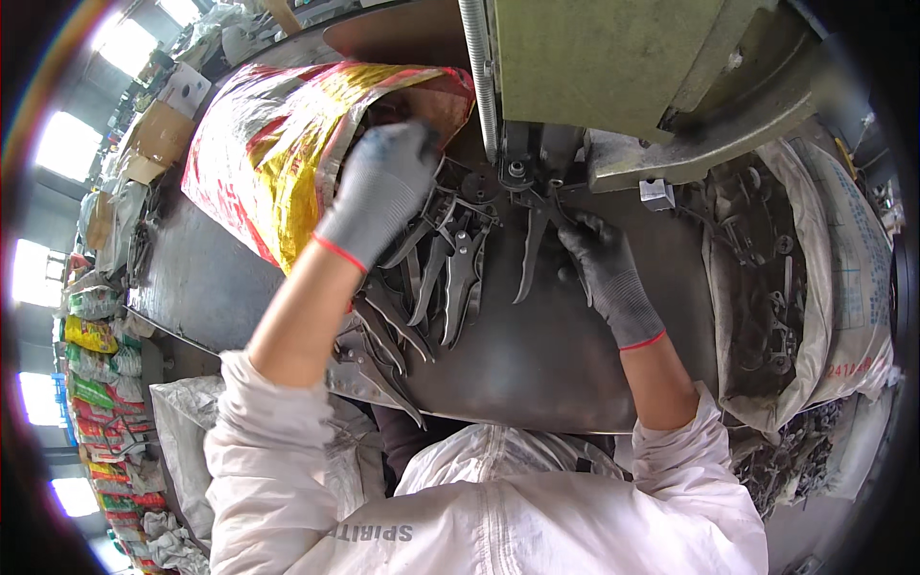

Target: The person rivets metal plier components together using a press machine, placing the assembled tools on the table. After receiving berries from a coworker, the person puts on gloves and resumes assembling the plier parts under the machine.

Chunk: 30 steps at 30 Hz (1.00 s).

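My right hand, in a grey glove with a dark palm, is closed on one handle of a plier-like metal tool. The tool's head sits under the machine, beside a bolt, and its other curved handle hangs free. My left hand, gloved too, is at the mouth of a yellow, white and red woven sack. Its fingers are blurred and partly hidden, so any hold is unclear. Below and right of that hand, several similar plier-like tools lie in a loose pile, reaching toward the table's near edge.
A green machine body stands over the far side of the metal table, with a ribbed conduit beside it. On the right, an open white sack holds dark metal parts. Cardboard boxes and filled bags line the left.
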Tool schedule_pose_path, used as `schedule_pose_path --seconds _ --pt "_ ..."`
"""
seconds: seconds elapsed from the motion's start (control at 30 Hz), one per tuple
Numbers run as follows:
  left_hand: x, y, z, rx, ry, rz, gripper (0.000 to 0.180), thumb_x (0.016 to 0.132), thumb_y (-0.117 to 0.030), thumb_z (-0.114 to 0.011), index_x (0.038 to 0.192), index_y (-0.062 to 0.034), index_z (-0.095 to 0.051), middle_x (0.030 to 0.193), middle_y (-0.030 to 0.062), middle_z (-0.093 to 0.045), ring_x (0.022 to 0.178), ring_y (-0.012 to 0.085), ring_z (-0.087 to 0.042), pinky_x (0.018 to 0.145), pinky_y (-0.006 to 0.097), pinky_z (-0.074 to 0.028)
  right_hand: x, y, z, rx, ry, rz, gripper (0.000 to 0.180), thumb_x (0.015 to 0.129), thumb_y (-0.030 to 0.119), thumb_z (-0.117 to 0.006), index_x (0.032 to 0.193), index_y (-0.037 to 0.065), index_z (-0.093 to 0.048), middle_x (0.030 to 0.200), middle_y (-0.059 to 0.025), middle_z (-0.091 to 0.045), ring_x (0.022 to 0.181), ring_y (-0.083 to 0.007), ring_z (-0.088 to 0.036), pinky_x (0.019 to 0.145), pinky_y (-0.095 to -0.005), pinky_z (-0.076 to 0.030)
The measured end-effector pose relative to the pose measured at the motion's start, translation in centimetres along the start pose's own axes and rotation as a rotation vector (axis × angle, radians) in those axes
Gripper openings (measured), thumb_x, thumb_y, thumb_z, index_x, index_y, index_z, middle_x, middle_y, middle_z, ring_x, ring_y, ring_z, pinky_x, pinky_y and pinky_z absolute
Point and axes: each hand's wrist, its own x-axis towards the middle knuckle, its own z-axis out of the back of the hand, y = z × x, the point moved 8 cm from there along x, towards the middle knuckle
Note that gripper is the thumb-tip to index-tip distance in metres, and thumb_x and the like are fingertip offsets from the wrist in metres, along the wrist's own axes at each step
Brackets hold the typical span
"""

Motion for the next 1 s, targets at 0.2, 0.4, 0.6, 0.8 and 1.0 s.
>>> schedule_pose_path --seconds 0.2,0.4,0.6,0.8,1.0 --pt "1.4 9.5 -4.7 0.815 0.059 -0.267 0.042 0.089 -0.032 -0.044 0.122 -0.0081 -0.051 0.126 0.0166 -0.05 0.119 0.0277 -0.046 0.1 0.036 -0.035 -0.2 0.0 -0.1 -0.078 -0.052 -0.048 0.032 0.09 0.013 -0.055 0.117 -0.004 -0.051 0.091 -0.0068 -0.06 0.073 -0.0091 -0.059 0.053 -0.0232 -0.053" --pt "1.4 12.2 -1.4 0.34 -0.02 0.074 0.051 0.089 -0.046 -0.043 0.127 -0.0121 -0.049 0.134 0.0107 -0.046 0.125 0.0274 -0.04 0.105 0.038 -0.029 -2.0 3.2 -1.5 -0.089 -0.002 0.113 0.027 0.089 0.01 -0.054 0.113 -0.002 -0.056 0.089 -0.0076 -0.061 0.069 -0.009 -0.058 0.048 -0.0222 -0.048" --pt "2.2 14.2 -2.2 0.45 0.065 0.154 0.047 0.09 -0.039 -0.042 0.128 -0.0127 -0.047 0.132 0.0124 -0.046 0.124 0.0268 -0.041 0.105 0.039 -0.031 -2.4 2.1 -0.4 -0.081 -0.034 -0.007 0.026 0.09 0.01 -0.053 0.111 -0.003 -0.057 0.079 -0.0059 -0.061 0.054 -0.0082 -0.054 0.045 -0.024 -0.044" --pt "2.7 12.6 -1.4 0.46 -0.066 0.164 0.037 0.091 -0.027 -0.042 0.122 -0.0082 -0.05 0.119 0.0158 -0.055 0.112 0.029 -0.051 0.098 0.04 -0.038 -2.5 2.6 -1.1 -0.035 0.009 -0.022 0.03 0.091 0.01 -0.051 0.116 -0.006 -0.052 0.079 -0.0076 -0.06 0.054 -0.0088 -0.054 0.045 -0.023 -0.045" --pt "-0.4 1.4 1.7 -0.021 0.37 0.114 0.039 0.09 -0.015 -0.046 0.128 -0.007 -0.043 0.092 0.0194 -0.058 0.079 0.0224 -0.061 0.07 0.031 -0.05 -1.8 0.3 -0.3 -0.041 0.012 -0.127 0.033 0.092 0.011 -0.05 0.12 -0.006 -0.047 0.082 -0.0084 -0.06 0.054 -0.0087 -0.055 0.047 -0.0209 -0.047"
